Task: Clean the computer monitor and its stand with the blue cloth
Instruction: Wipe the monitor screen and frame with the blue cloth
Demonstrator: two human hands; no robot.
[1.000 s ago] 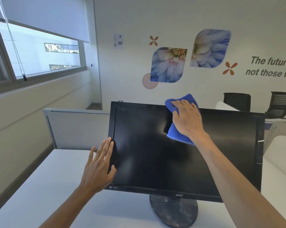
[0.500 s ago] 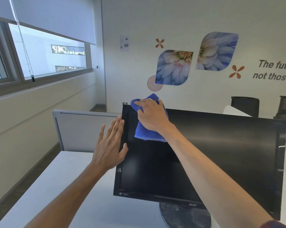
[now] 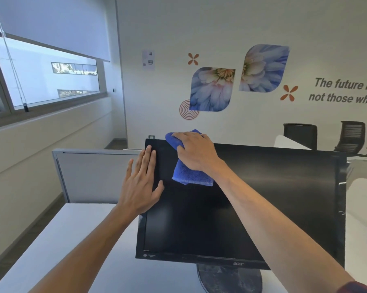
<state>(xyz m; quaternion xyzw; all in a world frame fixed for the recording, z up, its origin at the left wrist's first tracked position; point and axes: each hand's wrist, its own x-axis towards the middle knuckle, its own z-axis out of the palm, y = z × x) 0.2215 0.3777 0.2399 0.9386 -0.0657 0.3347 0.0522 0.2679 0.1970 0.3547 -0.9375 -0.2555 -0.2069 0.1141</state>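
Note:
A black Acer monitor (image 3: 262,197) stands on a round dark stand base (image 3: 227,278) on a white desk (image 3: 72,250). My right hand (image 3: 196,151) holds a folded blue cloth (image 3: 191,176) against the screen's upper left corner, fingers bent over the cloth at the top edge. My left hand (image 3: 140,185) lies flat with straight fingers on the monitor's left bezel, the thumb on the screen. The stand's neck is hidden behind the screen.
A grey desk partition (image 3: 93,174) rises behind the desk at left. Two black office chairs (image 3: 300,134) (image 3: 351,134) stand at the back right by a white wall with flower decals. A window with a blind fills the left wall.
My right hand has slid the cloth leftward along the top of the screen from the middle to the upper left corner. My left hand rose up the left bezel.

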